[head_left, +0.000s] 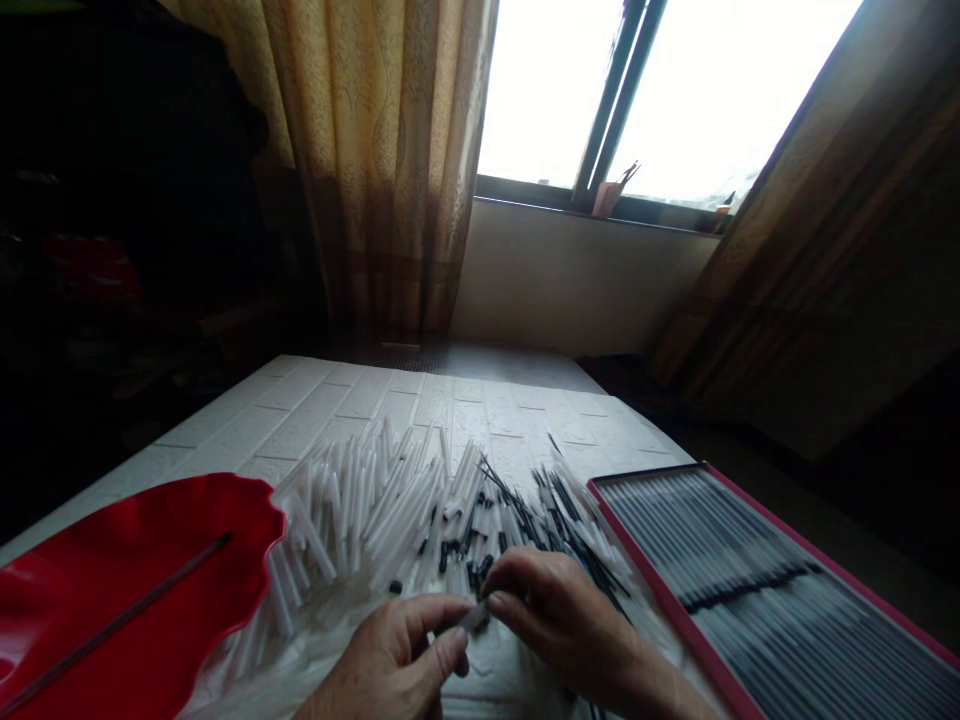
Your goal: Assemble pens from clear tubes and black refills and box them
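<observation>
My left hand [397,655] and my right hand [559,615] meet low in the view, fingers pinched together on one clear pen barrel [474,617] between them. Just beyond the hands lies a heap of white pen barrels [367,500] mixed with thin black refills [540,515] and small black caps, spread over the white brick-patterned table [480,400].
A red wavy-edged tray [112,570] at the left holds a single thin pen. At the right a red-rimmed flat box [787,600] is filled with rows of pens. Behind the table are curtains, a window sill and a bright window.
</observation>
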`<move>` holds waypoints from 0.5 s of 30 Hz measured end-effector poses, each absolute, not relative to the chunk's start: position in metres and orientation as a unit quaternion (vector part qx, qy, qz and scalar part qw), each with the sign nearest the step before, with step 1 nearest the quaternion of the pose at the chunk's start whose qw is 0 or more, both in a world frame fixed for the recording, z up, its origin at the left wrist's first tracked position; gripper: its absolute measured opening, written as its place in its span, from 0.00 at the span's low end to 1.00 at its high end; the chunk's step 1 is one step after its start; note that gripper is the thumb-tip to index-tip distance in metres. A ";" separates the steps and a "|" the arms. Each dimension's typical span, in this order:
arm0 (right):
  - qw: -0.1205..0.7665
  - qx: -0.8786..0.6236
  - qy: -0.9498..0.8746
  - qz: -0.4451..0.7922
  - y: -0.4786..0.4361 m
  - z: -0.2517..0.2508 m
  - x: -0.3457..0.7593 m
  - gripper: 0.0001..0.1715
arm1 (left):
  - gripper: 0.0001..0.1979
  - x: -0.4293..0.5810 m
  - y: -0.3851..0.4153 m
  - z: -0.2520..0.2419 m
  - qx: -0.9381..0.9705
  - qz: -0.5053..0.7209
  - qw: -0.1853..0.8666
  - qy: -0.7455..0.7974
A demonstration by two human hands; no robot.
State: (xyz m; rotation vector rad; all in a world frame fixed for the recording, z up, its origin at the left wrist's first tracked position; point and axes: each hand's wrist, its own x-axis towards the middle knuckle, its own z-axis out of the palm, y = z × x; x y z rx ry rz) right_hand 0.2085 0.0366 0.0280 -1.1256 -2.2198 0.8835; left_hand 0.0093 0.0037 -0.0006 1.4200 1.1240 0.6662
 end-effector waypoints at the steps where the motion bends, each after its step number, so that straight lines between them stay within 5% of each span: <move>1: 0.240 -0.417 -0.820 0.309 0.037 0.027 0.208 0.06 | 0.28 0.009 0.004 0.001 0.611 0.282 0.563 0.480; 15: 0.194 -0.438 -0.851 0.216 0.038 0.016 0.202 0.25 | 0.16 0.008 0.004 0.016 0.668 0.269 0.529 0.448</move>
